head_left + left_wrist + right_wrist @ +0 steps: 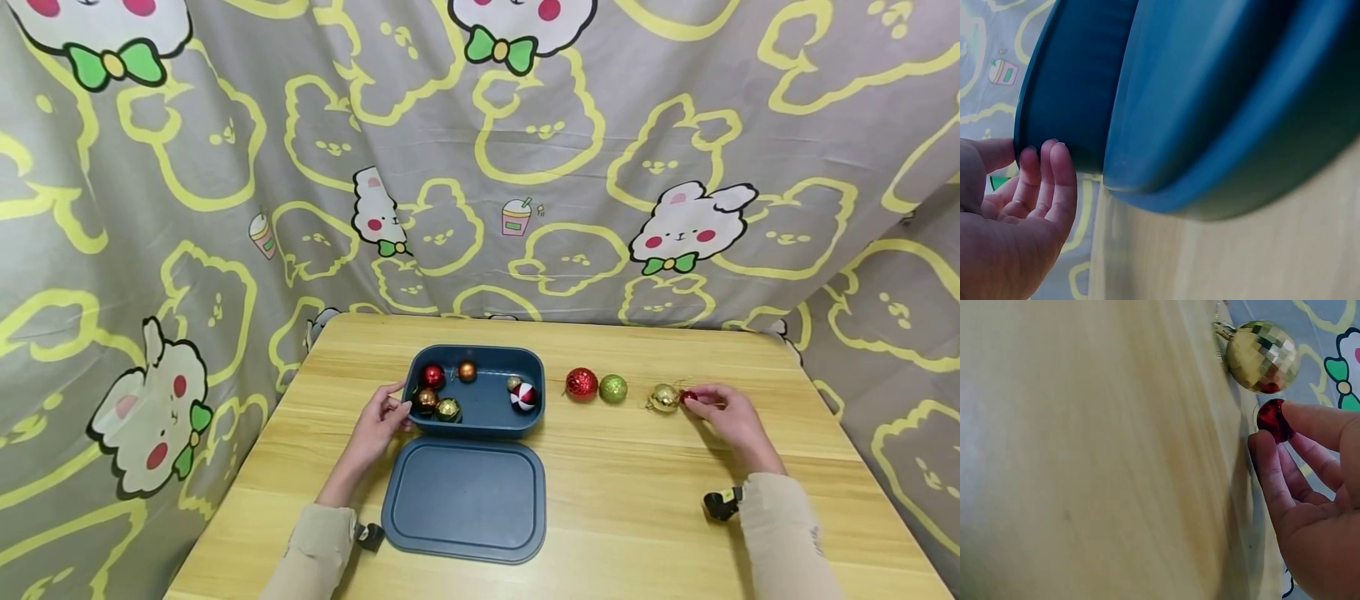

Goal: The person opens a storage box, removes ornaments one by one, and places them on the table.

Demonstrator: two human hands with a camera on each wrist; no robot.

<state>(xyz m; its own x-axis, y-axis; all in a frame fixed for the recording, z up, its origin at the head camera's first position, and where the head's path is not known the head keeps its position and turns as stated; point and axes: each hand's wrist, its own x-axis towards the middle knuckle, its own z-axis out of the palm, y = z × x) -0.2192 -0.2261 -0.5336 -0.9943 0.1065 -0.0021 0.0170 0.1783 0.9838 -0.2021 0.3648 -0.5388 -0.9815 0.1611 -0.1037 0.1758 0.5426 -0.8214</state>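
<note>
Lower right, I have right hand (727,414) pinching red ball (686,395); left hand (381,417) grips box (483,398). Likely pick-up; lift presumably next.

On my 3 feeds, the head camera looks forward and down over the wooden tabletop (622,500) to the bunny-print curtain (442,125). The left wrist feed, rolled sideways, sits close to the blue rectangular box (476,431), shared with the head feed. The right wrist feed, also rolled, shares the gold mirror-ball ornament (1263,357), seen nearer.
</note>
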